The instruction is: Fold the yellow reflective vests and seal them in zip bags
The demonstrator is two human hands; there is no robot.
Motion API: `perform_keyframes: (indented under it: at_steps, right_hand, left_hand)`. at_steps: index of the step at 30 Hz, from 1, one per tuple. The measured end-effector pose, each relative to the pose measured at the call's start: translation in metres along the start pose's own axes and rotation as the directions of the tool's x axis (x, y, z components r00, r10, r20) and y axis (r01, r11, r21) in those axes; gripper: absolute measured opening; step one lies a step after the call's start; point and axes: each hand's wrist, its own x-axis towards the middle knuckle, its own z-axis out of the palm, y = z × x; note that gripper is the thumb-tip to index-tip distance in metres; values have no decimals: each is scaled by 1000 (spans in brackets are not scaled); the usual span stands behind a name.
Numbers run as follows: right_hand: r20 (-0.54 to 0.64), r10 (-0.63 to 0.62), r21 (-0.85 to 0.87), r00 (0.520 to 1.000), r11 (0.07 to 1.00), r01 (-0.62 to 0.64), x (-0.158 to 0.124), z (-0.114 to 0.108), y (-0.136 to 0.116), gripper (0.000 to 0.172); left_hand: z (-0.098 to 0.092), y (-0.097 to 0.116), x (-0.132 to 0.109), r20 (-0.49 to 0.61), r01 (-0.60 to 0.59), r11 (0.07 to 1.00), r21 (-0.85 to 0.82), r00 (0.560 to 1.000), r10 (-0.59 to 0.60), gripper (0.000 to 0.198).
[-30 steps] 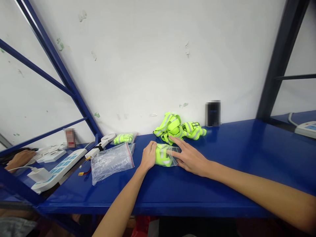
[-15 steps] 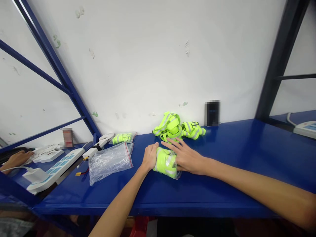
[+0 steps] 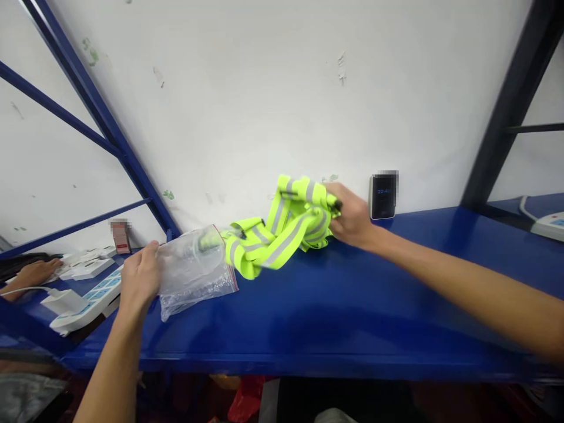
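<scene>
My right hand (image 3: pixel 352 214) is closed around a bunch of fluorescent yellow reflective straps (image 3: pixel 282 255) with grey stripes and black buckles. The straps are lifted off the table, and their loose loops hang towards the left. My left hand (image 3: pixel 140 276) pinches the left edge of a clear plastic zip bag (image 3: pixel 178 255). That bag is held up over other clear zip bags (image 3: pixel 194 302) lying on the table. Some yellow material shows blurred behind or inside the raised bag; I cannot tell which. The right end of the bag is beside the straps.
The blue table (image 3: pixel 330 329) runs along a white wall. A small black-faced device (image 3: pixel 383 195) stands at the back. To the left are a white power strip (image 3: pixel 83 311) and another person's hand (image 3: pixel 39 271) beside white boxes. Blue frame bars (image 3: pixel 106 126) rise at the left.
Both hands have left the bagged yellow bundle, which I cannot make out in its former place. My left hand moved left and took a clear bag; my right hand picked up the loose straps.
</scene>
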Motion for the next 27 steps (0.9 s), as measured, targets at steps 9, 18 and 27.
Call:
perform_keyframes:
  at_steps: [9, 18, 27]
  right_hand:
    - [505, 338, -456, 794, 886, -87, 47, 75, 51, 40]
    - [703, 230, -293, 673, 956, -21, 30, 65, 65, 25]
    - [732, 274, -273, 624, 957, -100, 18, 90, 38, 26]
  left_hand:
    - [28, -34, 12, 273, -154, 957, 245, 958, 85, 71]
    - [38, -9, -17, 206, -477, 741, 472, 877, 434, 67]
    - [94, -54, -30, 754, -575, 723, 384, 647, 113, 62]
